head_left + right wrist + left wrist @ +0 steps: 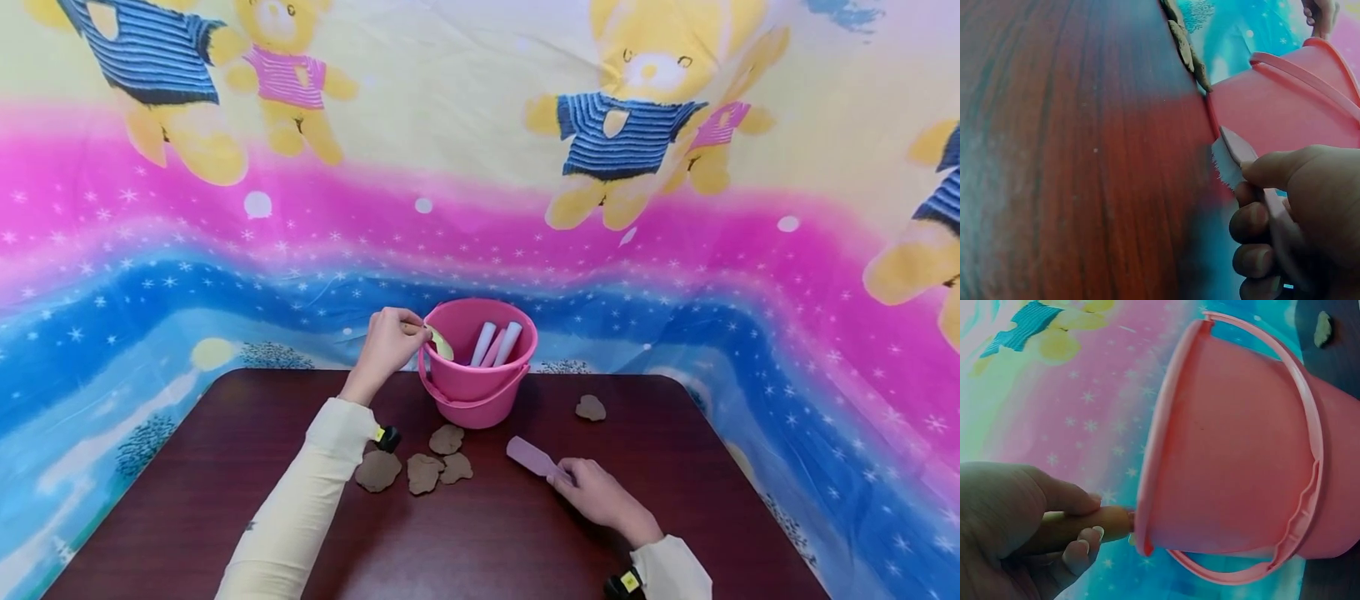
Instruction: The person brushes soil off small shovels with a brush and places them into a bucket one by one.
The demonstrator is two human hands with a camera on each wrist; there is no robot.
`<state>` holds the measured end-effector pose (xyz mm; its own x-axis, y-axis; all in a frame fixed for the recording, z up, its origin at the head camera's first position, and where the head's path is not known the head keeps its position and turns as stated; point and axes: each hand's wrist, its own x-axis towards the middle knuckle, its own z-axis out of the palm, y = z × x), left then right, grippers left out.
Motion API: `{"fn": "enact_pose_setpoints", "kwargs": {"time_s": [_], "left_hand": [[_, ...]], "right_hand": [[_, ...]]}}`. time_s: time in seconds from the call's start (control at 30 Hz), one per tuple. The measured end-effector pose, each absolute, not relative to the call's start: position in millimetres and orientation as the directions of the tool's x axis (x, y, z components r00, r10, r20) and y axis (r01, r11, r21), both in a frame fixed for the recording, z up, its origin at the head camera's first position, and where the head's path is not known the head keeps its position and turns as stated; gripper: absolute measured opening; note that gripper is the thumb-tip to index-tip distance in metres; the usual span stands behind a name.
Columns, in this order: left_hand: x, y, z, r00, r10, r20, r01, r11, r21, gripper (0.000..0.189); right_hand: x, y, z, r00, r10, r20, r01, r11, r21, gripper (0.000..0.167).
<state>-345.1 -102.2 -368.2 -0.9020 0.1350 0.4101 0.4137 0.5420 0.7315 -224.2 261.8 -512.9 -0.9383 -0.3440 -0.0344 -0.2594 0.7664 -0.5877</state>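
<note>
A pink bucket stands upright near the table's back edge. At its left rim my left hand pinches a wooden handle between thumb and fingers; a pale green end of this tool reaches inside the bucket. My right hand grips a small mauve brush by its handle, in front of the bucket and to the right. White bristles show on the brush in the right wrist view, facing the tabletop. Two white handles and a pink one lean inside the bucket.
Several flat, brown, clay-like pieces lie on the dark wooden table, in front of the bucket and to its left. One more brown piece lies at the back right. A printed cloth with bears hangs behind the table.
</note>
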Motion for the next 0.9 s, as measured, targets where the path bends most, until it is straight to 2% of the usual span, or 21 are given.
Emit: {"fn": "enact_pose_setpoints", "kwargs": {"time_s": [0.3,0.57,0.9], "left_hand": [[-356.3,-91.1,-376.5,-0.905,0.187,0.382,0.419,0.541,0.729,0.017],[-362.7,-82.0,-385.2,-0.883,0.238,0.405,0.464,0.582,0.668,0.016],[-363.5,-77.8,-387.7,-0.876,0.243,0.416,0.469,0.634,0.616,0.018]], "right_hand": [[-220.5,265.2,-515.1,-0.937,-0.344,-0.053,-0.253,0.777,-0.576,0.035],[-217.2,264.7,-512.8,-0.939,-0.337,-0.064,-0.248,0.797,-0.551,0.024],[-218.0,263.5,-511.7,-0.934,-0.35,-0.068,-0.265,0.809,-0.525,0.025]]}}
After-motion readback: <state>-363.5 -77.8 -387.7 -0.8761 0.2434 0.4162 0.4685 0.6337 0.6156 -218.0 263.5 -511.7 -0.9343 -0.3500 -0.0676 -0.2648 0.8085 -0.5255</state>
